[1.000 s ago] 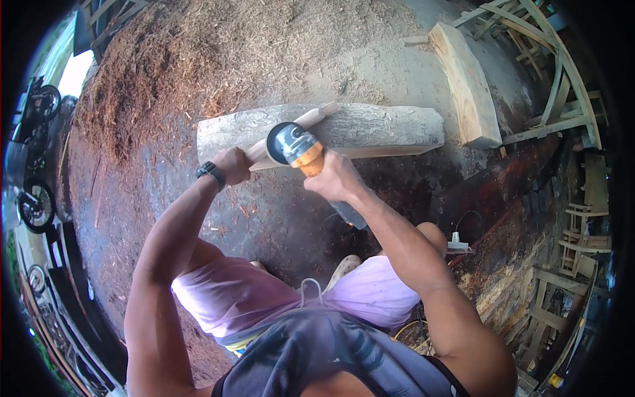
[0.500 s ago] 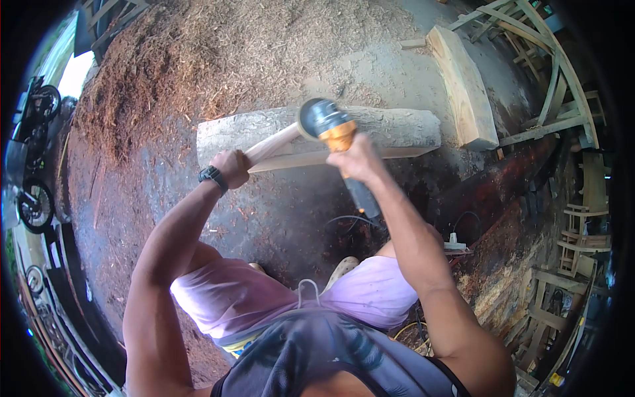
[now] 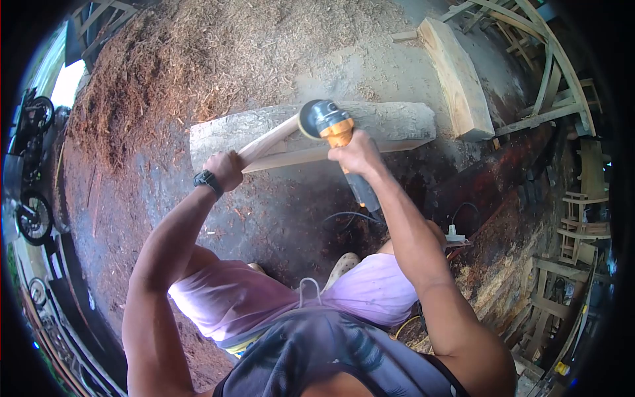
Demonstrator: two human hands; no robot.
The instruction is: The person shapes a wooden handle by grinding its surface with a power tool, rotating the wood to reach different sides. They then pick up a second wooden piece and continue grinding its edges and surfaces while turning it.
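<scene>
My left hand, with a dark watch at the wrist, is wrapped round the near end of a pale wooden stick. The stick slants up and to the right across a barked log lying on the ground. My right hand grips an orange and black angle grinder around its body. Its round disc is right at the stick's far end, and its dark handle points down toward my feet.
Wood shavings are heaped beyond the log. A squared timber lies to its right. Wooden frames stand along the right side, and a motorcycle at the left. A cable runs below the grinder.
Both hands, the stick and the grinder keep nearly the same pose. The whole view has shifted slightly, with the log and timber a little further left.
</scene>
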